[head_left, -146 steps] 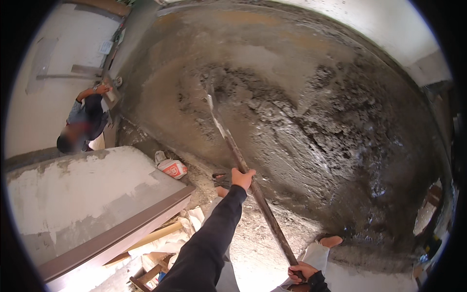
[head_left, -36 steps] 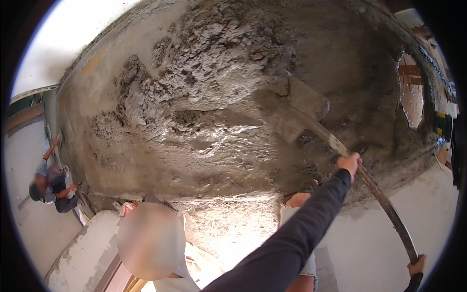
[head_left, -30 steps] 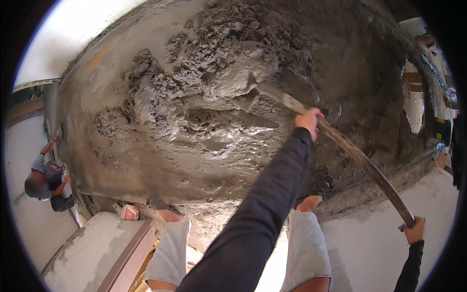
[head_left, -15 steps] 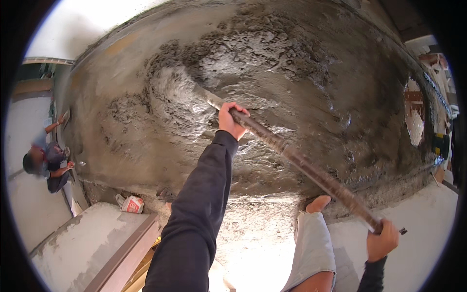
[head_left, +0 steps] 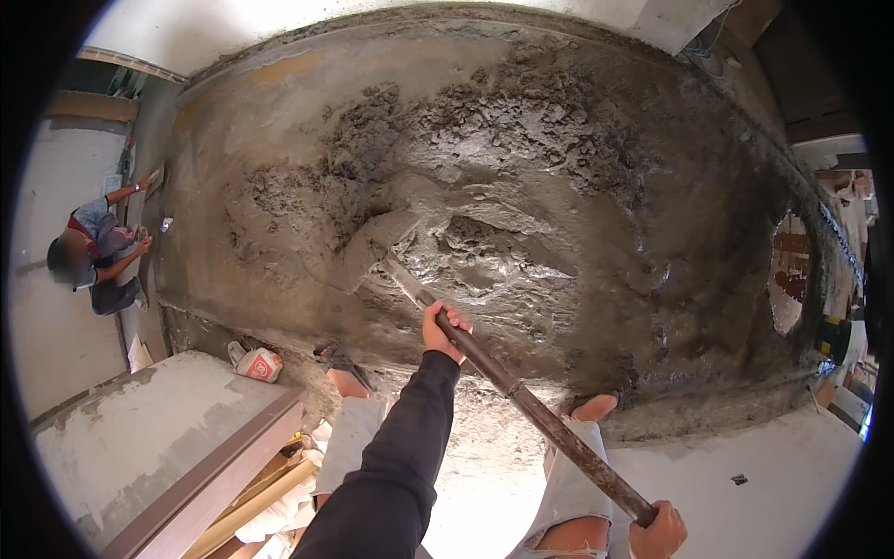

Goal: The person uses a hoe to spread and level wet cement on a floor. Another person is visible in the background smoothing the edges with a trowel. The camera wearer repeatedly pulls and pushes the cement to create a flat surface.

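A long-handled shovel [head_left: 517, 391] slants across the middle, its blade [head_left: 377, 242] coated in and partly sunk into wet grey mortar [head_left: 503, 121]. My left hand [head_left: 445, 331] wraps round the shaft just above the pale socket near the blade. Close to the lower edge, my right hand [head_left: 658, 531] is closed round the top end of the same handle. Behind the blade the mortar lies in rough, lumpy heaps; nearer to me it is smeared and wet.
At the far left another person [head_left: 98, 242] crouches by the mortar's edge, holding a flat trowel [head_left: 156, 177]. A red-and-white bag [head_left: 259, 364] lies near a brown beam [head_left: 209, 475]. My bare foot [head_left: 594, 407] stands at the near edge. A ragged bright patch [head_left: 790, 270] shows at right.
The shovel blade has come nearer to me and slightly right through the mortar. My right hand has moved down and left with the handle end; the left hand has moved down too.
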Demonstrator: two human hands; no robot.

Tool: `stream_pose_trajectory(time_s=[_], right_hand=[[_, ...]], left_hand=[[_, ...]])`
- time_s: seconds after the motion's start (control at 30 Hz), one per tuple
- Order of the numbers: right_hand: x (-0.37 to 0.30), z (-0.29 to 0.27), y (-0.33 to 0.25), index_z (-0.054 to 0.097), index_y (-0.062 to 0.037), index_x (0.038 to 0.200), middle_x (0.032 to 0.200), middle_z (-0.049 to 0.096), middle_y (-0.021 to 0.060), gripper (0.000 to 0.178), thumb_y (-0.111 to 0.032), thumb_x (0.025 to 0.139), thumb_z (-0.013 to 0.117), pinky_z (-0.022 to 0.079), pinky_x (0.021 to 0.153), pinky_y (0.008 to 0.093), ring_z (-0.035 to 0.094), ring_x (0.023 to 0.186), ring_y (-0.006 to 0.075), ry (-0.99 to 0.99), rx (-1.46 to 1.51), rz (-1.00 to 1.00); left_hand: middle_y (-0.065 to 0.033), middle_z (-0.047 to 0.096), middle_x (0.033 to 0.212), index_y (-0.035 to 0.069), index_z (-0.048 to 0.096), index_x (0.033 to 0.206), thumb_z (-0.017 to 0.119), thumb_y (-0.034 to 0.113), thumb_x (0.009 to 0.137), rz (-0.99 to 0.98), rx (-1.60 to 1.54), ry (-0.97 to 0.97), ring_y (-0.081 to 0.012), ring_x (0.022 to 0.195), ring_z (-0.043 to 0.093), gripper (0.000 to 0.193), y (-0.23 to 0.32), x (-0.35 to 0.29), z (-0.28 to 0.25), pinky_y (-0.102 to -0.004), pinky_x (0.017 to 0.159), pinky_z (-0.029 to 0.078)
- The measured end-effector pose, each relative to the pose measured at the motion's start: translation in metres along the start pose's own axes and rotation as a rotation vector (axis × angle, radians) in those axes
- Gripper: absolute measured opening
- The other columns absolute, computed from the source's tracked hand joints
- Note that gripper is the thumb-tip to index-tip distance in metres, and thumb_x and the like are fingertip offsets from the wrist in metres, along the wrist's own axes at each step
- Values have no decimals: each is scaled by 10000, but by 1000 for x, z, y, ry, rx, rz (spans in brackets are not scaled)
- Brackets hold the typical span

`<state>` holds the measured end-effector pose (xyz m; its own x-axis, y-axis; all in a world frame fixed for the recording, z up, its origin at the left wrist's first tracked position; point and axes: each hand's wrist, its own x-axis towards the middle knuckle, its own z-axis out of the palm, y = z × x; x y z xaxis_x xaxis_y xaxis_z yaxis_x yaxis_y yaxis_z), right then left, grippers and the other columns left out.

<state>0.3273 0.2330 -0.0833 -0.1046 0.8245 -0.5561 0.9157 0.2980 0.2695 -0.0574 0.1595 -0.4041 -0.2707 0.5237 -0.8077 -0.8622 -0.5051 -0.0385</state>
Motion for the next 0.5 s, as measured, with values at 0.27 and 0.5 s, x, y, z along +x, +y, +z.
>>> stream_pose_trajectory(time_s=[0.27,0.5], right_hand=[[44,-13,215,607,-26,582,554,561,144,299,-268,440,711,455,617,425,560,614,355,-600,180,59],[72,-53,353,534,14,713,724,519,217,317,-142,447,607,404,654,482,498,741,409,-87,-167,190]], left_hand=[[8,420,669,116,440,712,532,194,839,-176,13,-288,-107,606,437,175,-158,-68,39,-298,630,394],[7,460,617,125,476,699,622,169,819,-289,51,195,-128,531,455,194,-378,5,36,-310,537,428]])
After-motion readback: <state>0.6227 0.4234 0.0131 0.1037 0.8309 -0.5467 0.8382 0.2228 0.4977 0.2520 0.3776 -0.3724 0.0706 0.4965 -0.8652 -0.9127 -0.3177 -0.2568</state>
